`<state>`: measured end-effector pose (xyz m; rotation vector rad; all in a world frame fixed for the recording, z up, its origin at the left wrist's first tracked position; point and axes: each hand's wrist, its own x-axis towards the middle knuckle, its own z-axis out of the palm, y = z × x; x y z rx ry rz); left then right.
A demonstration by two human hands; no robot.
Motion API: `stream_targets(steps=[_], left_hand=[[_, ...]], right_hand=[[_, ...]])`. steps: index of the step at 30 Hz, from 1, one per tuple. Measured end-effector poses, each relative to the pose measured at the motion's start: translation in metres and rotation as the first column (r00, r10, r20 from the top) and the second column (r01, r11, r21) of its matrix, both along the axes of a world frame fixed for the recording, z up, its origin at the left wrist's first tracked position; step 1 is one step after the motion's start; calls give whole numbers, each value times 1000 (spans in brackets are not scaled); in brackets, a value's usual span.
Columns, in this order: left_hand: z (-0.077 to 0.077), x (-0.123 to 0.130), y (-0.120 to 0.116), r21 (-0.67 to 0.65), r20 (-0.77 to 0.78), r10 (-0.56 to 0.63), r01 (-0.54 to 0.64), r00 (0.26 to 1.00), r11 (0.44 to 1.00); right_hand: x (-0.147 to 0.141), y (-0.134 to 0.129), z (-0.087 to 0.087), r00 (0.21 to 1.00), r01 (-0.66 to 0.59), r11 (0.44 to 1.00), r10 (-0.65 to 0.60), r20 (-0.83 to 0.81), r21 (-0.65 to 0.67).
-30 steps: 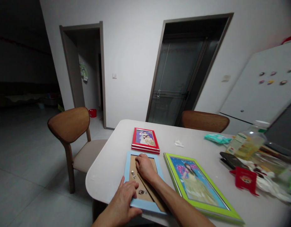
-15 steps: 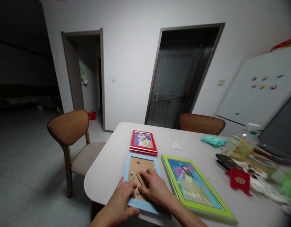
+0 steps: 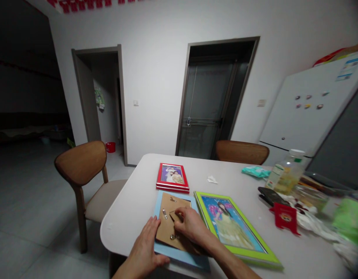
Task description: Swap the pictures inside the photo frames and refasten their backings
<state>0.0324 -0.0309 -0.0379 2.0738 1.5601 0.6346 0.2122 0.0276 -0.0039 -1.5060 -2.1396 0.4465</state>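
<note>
A light-blue picture frame lies face down at the near edge of the table. Its brown backing board, fitted with metal hangers, sits tilted and partly raised out of the frame. My right hand is closed, pinching the stand flap in the middle of that board. Against the left side of the frame rests my left hand, fingers stretched out and thumb apart along the near edge. To the right lies a green picture frame with a photo facing up. Two stacked red picture frames lie just beyond the blue one.
The white table also bears a crumpled tissue, a teal packet, a large bottle, a black item and a red packet. Wooden chairs stand at the left and behind. A fridge is at the right.
The backing board has lifted and tilted out of the blue frame, with my right hand on its flap. My left hand's fingers have straightened along the frame's side. The view has tilted up slightly.
</note>
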Motion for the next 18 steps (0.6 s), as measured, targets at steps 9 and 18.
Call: stream_targets(steps=[9, 18], left_hand=[[24, 2, -8, 63, 115, -60, 53, 992, 997], [15, 3, -7, 33, 110, -36, 33, 993, 999]], right_hand=[[-3, -8, 16, 996, -51, 999, 49, -78, -18], [-9, -15, -3, 995, -13, 1000, 15, -100, 28]])
